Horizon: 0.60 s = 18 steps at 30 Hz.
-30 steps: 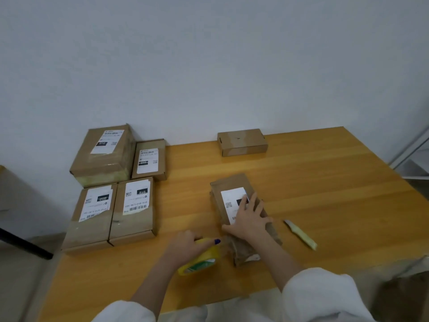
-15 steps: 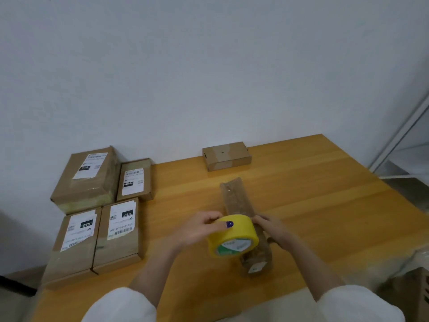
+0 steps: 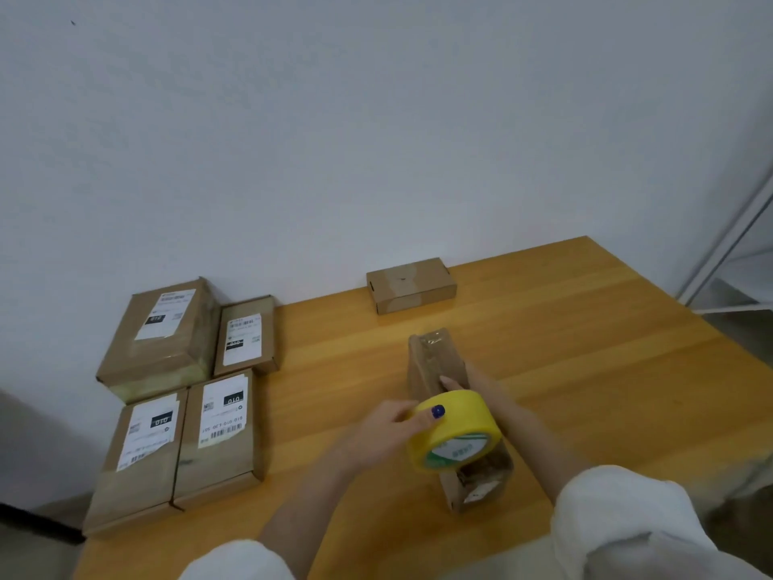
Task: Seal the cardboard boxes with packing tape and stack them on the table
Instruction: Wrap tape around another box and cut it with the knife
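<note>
At the left end of the wooden table (image 3: 585, 362), four labelled boxes lie flat in a block. A big box (image 3: 163, 332) sits at the back by the wall (image 3: 376, 119) with a slim box (image 3: 247, 334) just beside it. In front of them are two long boxes side by side, the outer box (image 3: 142, 450) and the inner box (image 3: 219, 433). Further along, a small plain box (image 3: 412, 284) sits alone at the back edge. The person's forearms come in from the near side, bare below white sleeves (image 3: 627, 525). The left hand (image 3: 389, 433) reaches forward and grips the yellow tape roll (image 3: 454, 429). Its thumb, with a dark blue nail, presses on the outer band, and its fingers curl round the far side, mostly out of sight. The roll is tilted, with its core facing the near edge, and it is held against the near half of the cardboard box (image 3: 435, 362). That box stands on a narrow side mid-table, running away from the person, with glossy tape over its far end. The right hand (image 3: 481, 391) holds this box from the right with the thumb laid along the top edge. Its fingers are hidden behind the roll, so I cannot tell how they lie. A pale metal frame (image 3: 736, 244) stands past the table's right corner.
</note>
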Tool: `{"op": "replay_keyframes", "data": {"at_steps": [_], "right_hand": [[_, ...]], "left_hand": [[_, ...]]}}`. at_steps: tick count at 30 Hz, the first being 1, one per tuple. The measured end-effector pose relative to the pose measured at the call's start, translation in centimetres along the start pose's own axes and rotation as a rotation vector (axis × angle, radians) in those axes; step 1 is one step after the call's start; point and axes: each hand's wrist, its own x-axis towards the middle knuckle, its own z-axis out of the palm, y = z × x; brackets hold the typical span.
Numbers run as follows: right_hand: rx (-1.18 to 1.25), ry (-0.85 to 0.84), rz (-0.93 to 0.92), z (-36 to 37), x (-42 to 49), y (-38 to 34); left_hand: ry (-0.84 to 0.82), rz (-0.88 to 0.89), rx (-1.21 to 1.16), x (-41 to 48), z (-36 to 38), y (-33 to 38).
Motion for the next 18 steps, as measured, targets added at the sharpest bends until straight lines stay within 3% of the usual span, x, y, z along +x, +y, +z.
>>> {"op": "replay_keyframes", "data": {"at_steps": [4, 13, 18], "right_hand": [[-0.038, -0.052, -0.013, 0.4, 3.3, 4.4], [-0.267, 0.008, 0.021, -0.3, -0.3, -0.4], [-0.241, 0.013, 0.019, -0.1, -0.5, -0.2]], "left_hand": [[0.057, 0.023, 0.301, 0.6, 0.3, 1.5], [0.241, -0.101, 0.804, 0.0, -2.2, 2.4], [0.245, -0.142, 0.893, -0.3, -2.4, 1.9]]}}
